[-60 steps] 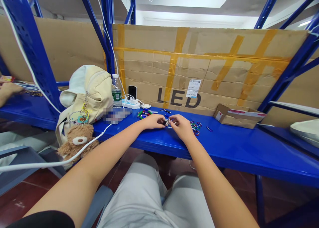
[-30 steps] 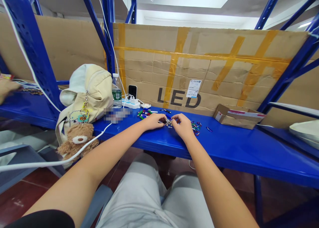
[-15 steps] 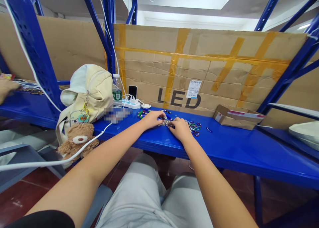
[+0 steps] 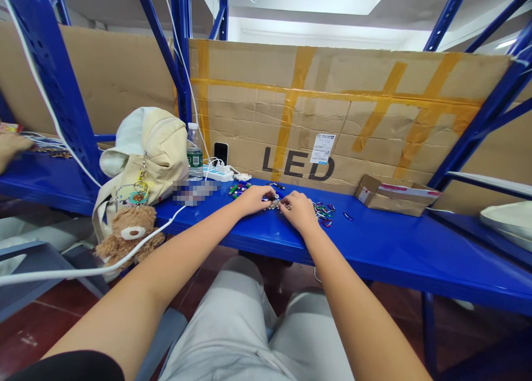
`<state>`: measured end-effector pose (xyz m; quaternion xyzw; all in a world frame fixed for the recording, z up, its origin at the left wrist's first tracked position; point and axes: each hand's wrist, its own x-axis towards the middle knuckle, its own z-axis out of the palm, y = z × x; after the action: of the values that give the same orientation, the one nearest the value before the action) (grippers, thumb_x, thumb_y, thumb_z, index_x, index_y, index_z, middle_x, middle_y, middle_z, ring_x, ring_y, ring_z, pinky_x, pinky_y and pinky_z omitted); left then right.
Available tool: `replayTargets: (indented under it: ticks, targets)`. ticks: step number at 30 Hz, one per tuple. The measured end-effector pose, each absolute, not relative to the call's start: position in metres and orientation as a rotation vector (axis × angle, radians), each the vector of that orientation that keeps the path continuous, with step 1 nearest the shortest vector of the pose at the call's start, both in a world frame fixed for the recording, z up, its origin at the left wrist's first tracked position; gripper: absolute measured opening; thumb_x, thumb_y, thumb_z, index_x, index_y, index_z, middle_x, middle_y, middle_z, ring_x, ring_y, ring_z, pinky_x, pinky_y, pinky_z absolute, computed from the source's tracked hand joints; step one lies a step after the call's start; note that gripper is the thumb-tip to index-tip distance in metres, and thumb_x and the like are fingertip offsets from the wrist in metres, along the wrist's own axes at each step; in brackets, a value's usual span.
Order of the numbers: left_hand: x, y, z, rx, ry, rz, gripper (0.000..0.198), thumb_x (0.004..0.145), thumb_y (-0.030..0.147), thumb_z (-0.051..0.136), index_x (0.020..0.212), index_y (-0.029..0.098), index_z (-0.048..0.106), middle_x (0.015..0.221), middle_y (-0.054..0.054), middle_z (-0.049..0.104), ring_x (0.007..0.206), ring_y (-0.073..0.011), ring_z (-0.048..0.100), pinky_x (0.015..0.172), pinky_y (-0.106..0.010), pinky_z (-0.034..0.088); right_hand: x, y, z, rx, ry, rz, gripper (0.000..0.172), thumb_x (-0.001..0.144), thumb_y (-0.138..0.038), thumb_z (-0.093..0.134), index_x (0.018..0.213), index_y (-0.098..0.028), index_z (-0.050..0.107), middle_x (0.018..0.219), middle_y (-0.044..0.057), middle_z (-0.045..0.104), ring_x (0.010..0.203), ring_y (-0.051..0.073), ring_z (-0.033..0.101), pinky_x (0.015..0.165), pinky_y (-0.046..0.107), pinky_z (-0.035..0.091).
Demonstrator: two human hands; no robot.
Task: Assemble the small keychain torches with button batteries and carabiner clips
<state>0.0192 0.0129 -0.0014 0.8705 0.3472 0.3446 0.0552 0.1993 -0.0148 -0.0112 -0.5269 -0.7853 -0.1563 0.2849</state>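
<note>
My left hand [image 4: 254, 199] rests on the blue shelf top with its fingers curled and closed at a small heap of shiny silvery metal pieces [image 4: 275, 204]. From the other side my right hand [image 4: 298, 210] bends over the same heap, thumb and fingers pressed together. What each hand pinches is too small to make out. Right beside my right hand lie several coloured carabiners [image 4: 325, 213]. Behind my left hand are small green, blue and red pieces [image 4: 239, 189], partly hidden by the hand.
The blue shelf [image 4: 386, 242] runs left to right. A cardboard sheet [image 4: 249, 115] stands behind it, with a small open box [image 4: 394, 197] at right. A cream backpack [image 4: 152, 148], water bottle [image 4: 194, 153] and power strip [image 4: 220, 173] are at left. Another person's hand [image 4: 12, 148] shows far left.
My right hand has turned slightly and its fingers have shifted a little over the metal pieces. My left hand stays almost where it was.
</note>
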Motion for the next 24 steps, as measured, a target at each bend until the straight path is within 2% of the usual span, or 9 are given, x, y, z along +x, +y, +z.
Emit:
replayTargets:
  ticks: [10,20,24]
  targets:
    - [0.0202,0.01,0.0005,2.693,1.058,0.95,0.022,0.076,0.027,0.058,0.093,0.015,0.067,0.082,-0.004,0.068,0.075,-0.0157,0.058,0.071,-0.025,0.042,0.2032,-0.0221,-0.0062,-1.131,-1.933,-0.399,0.018,0.085,-0.029,0.05,0.088,-0.02,0.066,0.09,0.007,0.061,0.088,0.02,0.054,0.075,0.031,0.036]
    - [0.0195,0.0103,-0.0002,2.697,0.998,0.917,0.025,0.077,0.027,0.058,0.097,0.016,0.067,0.084,-0.003,0.069,0.077,-0.0161,0.06,0.072,-0.024,0.042,0.2034,-0.0241,-0.0056,-1.13,-2.068,-0.45,0.025,0.086,-0.019,0.043,0.097,-0.02,0.065,0.095,0.008,0.06,0.091,0.02,0.052,0.077,0.031,0.037]
    - [0.0191,0.0113,0.0002,2.667,1.095,0.964,0.023,0.077,0.028,0.057,0.094,0.015,0.067,0.079,-0.004,0.068,0.073,-0.0166,0.06,0.068,-0.024,0.042,0.2079,-0.0241,-0.0081,-1.317,-1.94,-0.445,0.024,0.082,-0.02,0.046,0.097,-0.02,0.065,0.099,0.009,0.059,0.094,0.023,0.051,0.077,0.033,0.037]
